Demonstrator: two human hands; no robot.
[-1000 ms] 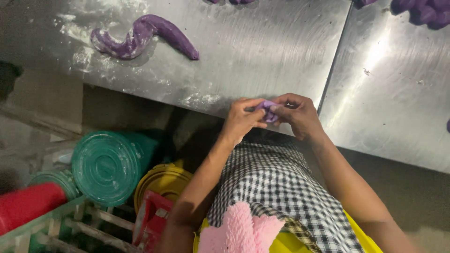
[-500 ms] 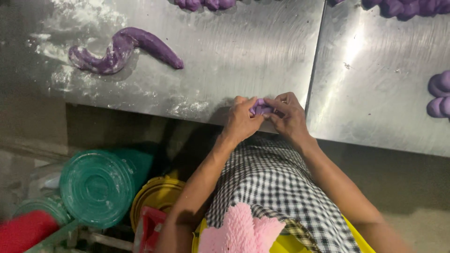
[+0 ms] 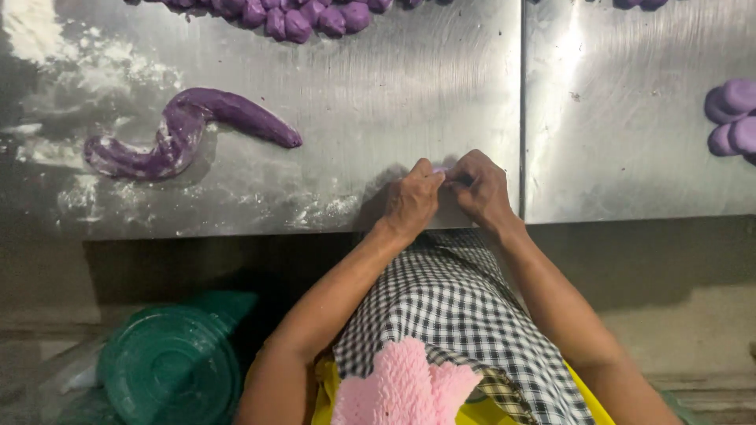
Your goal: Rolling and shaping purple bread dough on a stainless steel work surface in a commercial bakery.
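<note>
The steel worktop (image 3: 378, 118) fills the upper part of the view, dusted with white flour toward its left and split by a seam into two sheets. On the left sheet lies a long purple dough rope (image 3: 185, 130), bent in an S-curve and resting flat, well apart from the hands. Along the far edge runs a row of small purple dough balls (image 3: 295, 17), and a few more dough pieces (image 3: 732, 116) sit at the right edge. Below the worktop's near edge a green round lid (image 3: 169, 366) lies on the floor side, and a checked apron (image 3: 453, 315) with a pink cloth (image 3: 402, 389) covers the person's lap. The left hand (image 3: 409, 203) and right hand (image 3: 482, 189) meet at the near edge of the worktop, just left of the seam, fingertips pressed together around a small dough piece (image 3: 442, 170) of which only a pale sliver shows; both grips look pinched onto it, the rest being hidden by the fingers. Judging from this, the shaping would go best with light, even pressure from both thumbs, turning the piece a little at a time so its wall stays uniform, and keeping it low over the worktop so it cannot drop far. A touch of the nearby flour would likely stop sticking; squeezing hard risks tearing so small a lump.
</note>
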